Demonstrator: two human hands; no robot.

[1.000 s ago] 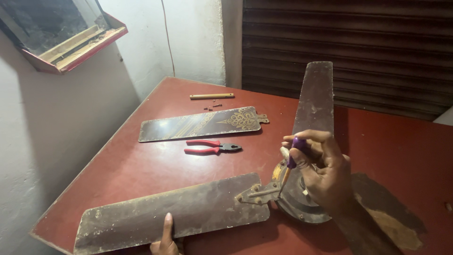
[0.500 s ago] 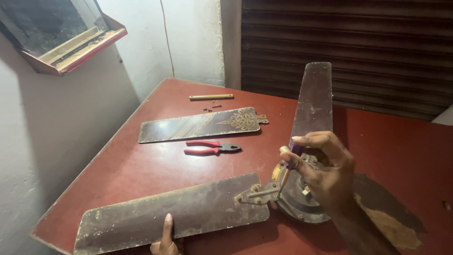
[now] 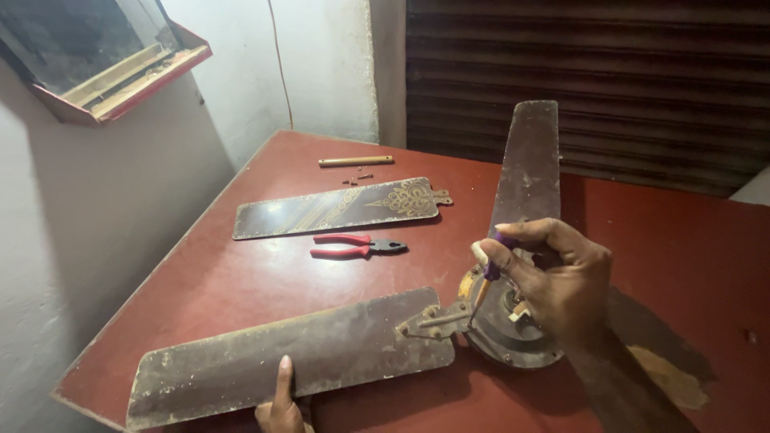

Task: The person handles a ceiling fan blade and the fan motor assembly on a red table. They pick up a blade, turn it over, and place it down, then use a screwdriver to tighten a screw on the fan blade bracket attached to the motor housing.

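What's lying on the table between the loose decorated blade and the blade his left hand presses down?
Red-handled pliers lie on the red table between the loose blade and the held blade, seen in the head view.

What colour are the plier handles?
Red, on the pliers lying on the table; head view.

Your left hand (image 3: 281,401) is cut off by the bottom edge; only a thumb and knuckles show on the near fan blade (image 3: 297,357). Your right hand (image 3: 553,285) hides most of the fan motor hub (image 3: 501,337) and the screwdriver (image 3: 484,285) handle. Tiny bits (image 3: 357,177) near the surface's far edge are too small to tell.
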